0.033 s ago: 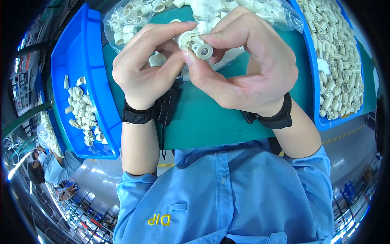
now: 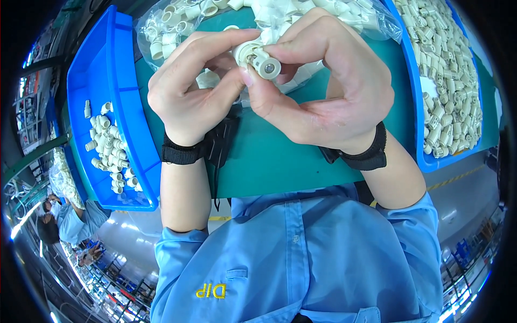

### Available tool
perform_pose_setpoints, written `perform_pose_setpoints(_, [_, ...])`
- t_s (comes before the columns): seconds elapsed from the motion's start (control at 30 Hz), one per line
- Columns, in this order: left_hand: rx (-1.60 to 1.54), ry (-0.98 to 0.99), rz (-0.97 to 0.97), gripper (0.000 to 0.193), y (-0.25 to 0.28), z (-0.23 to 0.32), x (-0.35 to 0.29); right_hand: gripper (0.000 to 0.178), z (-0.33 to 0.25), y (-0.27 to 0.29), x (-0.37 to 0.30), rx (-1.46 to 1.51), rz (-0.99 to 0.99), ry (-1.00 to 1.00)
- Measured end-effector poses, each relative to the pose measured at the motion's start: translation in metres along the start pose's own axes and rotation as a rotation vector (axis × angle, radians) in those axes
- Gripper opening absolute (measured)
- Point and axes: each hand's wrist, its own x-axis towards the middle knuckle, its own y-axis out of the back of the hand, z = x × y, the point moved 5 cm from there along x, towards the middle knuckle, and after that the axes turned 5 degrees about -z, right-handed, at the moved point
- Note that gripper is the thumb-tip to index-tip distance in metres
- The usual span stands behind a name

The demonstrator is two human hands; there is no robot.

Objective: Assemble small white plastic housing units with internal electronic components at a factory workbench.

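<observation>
Both hands meet over the green work mat [image 2: 280,156], close to the far side. My left hand [image 2: 188,91] is closed round a wide cream plastic sleeve [image 2: 243,51], thumb and forefinger on its rim. Between the thumb and fingers of my right hand [image 2: 344,86] is a narrower cream plastic insert [image 2: 269,68] with a round, grey-centred end pointing toward me. The insert sits at the mouth of the sleeve, tilted; how deep it goes is hidden by my fingers. Right behind my hands lies a clear plastic bag [image 2: 389,27] of loose cream sleeves.
A blue bin [image 2: 141,129] on the left holds several cream parts. On the right, a blue tray [image 2: 421,129] is heaped with small cream inserts. Black straps [image 2: 183,153] circle my wrists, a thin cable hanging by the left. A person in blue [image 2: 81,223] works far left.
My hands and the two plastic parts have shifted very slightly left. The grip is the same.
</observation>
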Motion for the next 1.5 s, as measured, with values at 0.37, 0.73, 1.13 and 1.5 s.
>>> perform_pose_setpoints(0.37, [0.03,-0.028,0.011,0.034,0.005,0.003,0.001,0.04,0.018,-0.011,-0.015,0.16,-0.079,0.174])
perform_pose_setpoints(0.73, [0.122,-0.103,0.005,0.036,0.003,0.01,0.003,0.035,0.037,-0.029,-0.019,0.504,-0.068,-0.274])
perform_pose_setpoints(1.13, [0.187,-0.038,0.015,0.034,0.001,0.014,0.003,0.044,0.042,-0.028,-0.02,0.482,-0.041,-0.277])
perform_pose_setpoints(1.5, [0.198,-0.022,-0.011,0.032,-0.002,0.011,0.002,0.041,0.042,-0.027,-0.023,0.494,-0.279,-0.407])
